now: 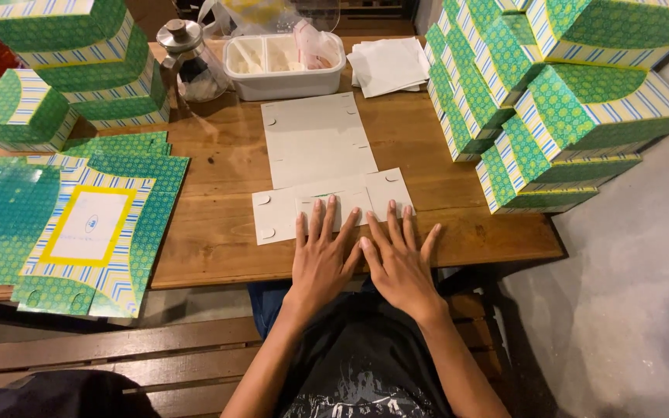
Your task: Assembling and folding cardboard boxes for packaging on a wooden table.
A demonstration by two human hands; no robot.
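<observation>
Currently, from your head camera, your left hand [320, 259] and right hand [400, 263] lie flat, fingers spread, pressing the near flap of a plain white box blank [320, 166] that lies unfolded on the wooden counter [210, 232]. By the look of it, many are done: folded green patterned boxes [559, 101] stack at right, more boxes [79, 62] at left. Flat printed blanks [90, 232] wait on your left, unfolded.

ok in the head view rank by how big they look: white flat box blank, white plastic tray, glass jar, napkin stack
1. white flat box blank
2. white plastic tray
3. napkin stack
4. glass jar
Napkins and jar look close; unsure.
</observation>
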